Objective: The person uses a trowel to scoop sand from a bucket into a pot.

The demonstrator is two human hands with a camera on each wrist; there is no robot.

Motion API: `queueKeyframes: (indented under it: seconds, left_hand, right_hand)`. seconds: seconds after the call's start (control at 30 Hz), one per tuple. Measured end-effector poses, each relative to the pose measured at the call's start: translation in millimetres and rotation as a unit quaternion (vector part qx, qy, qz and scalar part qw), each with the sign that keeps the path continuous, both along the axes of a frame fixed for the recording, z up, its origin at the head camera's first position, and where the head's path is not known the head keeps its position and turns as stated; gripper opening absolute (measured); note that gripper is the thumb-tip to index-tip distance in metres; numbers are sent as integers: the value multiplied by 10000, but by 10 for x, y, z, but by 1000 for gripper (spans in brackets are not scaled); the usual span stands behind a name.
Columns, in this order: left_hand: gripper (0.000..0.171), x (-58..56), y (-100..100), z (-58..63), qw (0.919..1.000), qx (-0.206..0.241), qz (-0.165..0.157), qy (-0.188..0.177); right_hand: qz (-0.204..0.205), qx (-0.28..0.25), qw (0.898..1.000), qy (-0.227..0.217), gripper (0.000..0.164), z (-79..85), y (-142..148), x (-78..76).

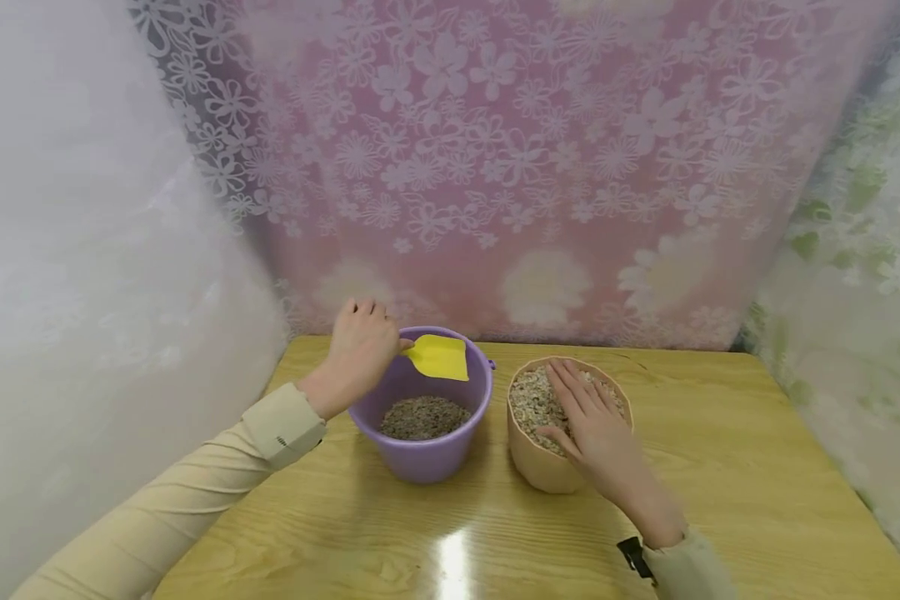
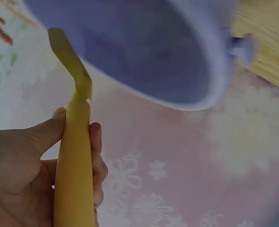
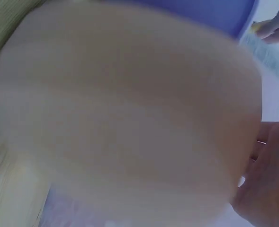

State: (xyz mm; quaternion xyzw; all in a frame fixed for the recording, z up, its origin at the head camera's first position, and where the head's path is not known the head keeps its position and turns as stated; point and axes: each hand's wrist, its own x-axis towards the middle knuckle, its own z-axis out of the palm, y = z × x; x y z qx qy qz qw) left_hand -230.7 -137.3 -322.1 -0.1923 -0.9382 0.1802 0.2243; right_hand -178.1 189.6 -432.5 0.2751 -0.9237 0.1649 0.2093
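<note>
My left hand point(image 1: 365, 346) grips the handle of a yellow scoop point(image 1: 441, 357), its fingers wrapped round the handle point(image 2: 75, 165) in the left wrist view. The scoop's blade hangs over the far side of a purple bucket point(image 1: 426, 461), with brownish flaky grain point(image 1: 424, 418) in its bottom. To the right stands a peach-coloured pot point(image 1: 543, 471), filled almost to its rim with pale flakes point(image 1: 534, 400). Across those flakes lies my right hand point(image 1: 592, 417), palm down with fingers extended. In the right wrist view the pot's wall point(image 3: 125, 109) fills most of the picture.
Both containers stand side by side on a wood-grain table point(image 1: 735, 467). A pink flowered cloth point(image 1: 495, 167) hangs behind the table's back edge, with pale cloths point(image 1: 862, 275) at either side. A small purple lug point(image 1: 492, 365) juts from the bucket's right rim.
</note>
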Motion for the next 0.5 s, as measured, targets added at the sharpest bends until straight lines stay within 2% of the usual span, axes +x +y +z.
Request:
queueKeyframes:
  seconds: [0.1, 0.17, 0.23, 0.33, 0.4, 0.5]
  left_hand:
    - [50, -27, -57, -107, 9975, -672, 213, 22]
    - [44, -49, -66, -198, 9909, -1318, 279, 85]
    - [34, -68, -60, -286, 9773, -2102, 272, 81]
    - [19, -98, -40, -389, 9501, -3119, 69, -52]
    - [14, -126, -41, -446, 9324, -3610, -125, -155]
    - [13, -175, -72, -526, 9113, -4092, -335, -294]
  right_hand:
    - [222, 86, 9997, -9, 76, 13, -245, -57]
    - [332, 186, 9992, -110, 77, 25, -398, -94]
    - [400, 254, 9984, -310, 78, 30, -527, -122]
    - [408, 382, 9965, -623, 80, 21, -674, -156]
    - [400, 453, 9953, -757, 81, -2, -735, -174]
    - [411, 498, 9950, -764, 82, -38, -802, -195]
